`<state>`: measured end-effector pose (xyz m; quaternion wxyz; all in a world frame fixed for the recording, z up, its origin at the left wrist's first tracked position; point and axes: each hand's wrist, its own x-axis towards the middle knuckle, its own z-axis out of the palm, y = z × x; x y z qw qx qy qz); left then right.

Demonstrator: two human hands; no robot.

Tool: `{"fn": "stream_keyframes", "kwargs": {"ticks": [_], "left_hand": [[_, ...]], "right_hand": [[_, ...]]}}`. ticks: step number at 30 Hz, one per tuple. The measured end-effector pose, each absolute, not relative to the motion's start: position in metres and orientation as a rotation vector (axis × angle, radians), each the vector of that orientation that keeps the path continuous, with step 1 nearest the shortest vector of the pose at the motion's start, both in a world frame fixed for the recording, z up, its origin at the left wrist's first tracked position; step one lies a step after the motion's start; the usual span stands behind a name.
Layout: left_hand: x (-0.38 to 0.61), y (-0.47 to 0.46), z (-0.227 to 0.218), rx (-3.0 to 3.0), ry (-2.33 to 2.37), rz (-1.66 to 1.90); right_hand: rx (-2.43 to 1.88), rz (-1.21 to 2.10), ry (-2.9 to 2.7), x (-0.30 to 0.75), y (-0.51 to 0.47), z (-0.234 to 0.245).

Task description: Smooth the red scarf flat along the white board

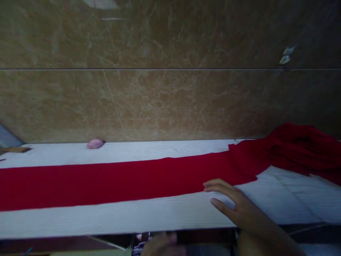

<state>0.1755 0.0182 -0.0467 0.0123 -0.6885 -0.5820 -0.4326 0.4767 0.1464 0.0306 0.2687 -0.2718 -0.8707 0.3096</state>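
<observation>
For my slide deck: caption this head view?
Right hand rests flat by the red cloth strip on a white table.

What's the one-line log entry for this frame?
right hand: open, flat at red cloth edge | left hand: blurred, below white table | pink lump: by wall

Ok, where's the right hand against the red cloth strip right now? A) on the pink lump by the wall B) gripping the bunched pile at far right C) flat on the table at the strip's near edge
C: the right hand lies flat on the white table, fingertips at the near edge of the red cloth strip.
</observation>
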Motion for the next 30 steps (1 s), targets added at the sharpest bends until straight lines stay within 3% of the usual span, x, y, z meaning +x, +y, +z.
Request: {"fn": "stream_keyframes", "kwargs": {"ticks": [4,8,10,14,25,30], "left_hand": [[0.179,0.027,-0.008,-1.671,-2.0,-1.324],[0.124,0.061,0.026,-1.283,-2.587,-0.856],[0.094,0.062,0.027,-1.222,-2.814,-0.576],[0.055,0.045,0.009,-1.24,-2.939,-0.219],[0.021,0.019,-0.009,-1.448,-2.821,-0.076],[0.037,0.013,-0.001,-1.346,-2.939,-0.029]], "right_hand": [[-0.661,0.843,-2.397,0.474,0.161,0.024],[-0.897,0.485,-2.508,0.474,0.215,0.022],[-1.157,0.257,-2.613,0.473,0.239,0.019],[-1.314,0.242,-2.678,0.472,0.252,0.005],[-1.497,0.076,-2.715,0.483,0.194,-0.025],[-1.237,-0.14,-2.62,0.508,0.197,-0.063]]}}
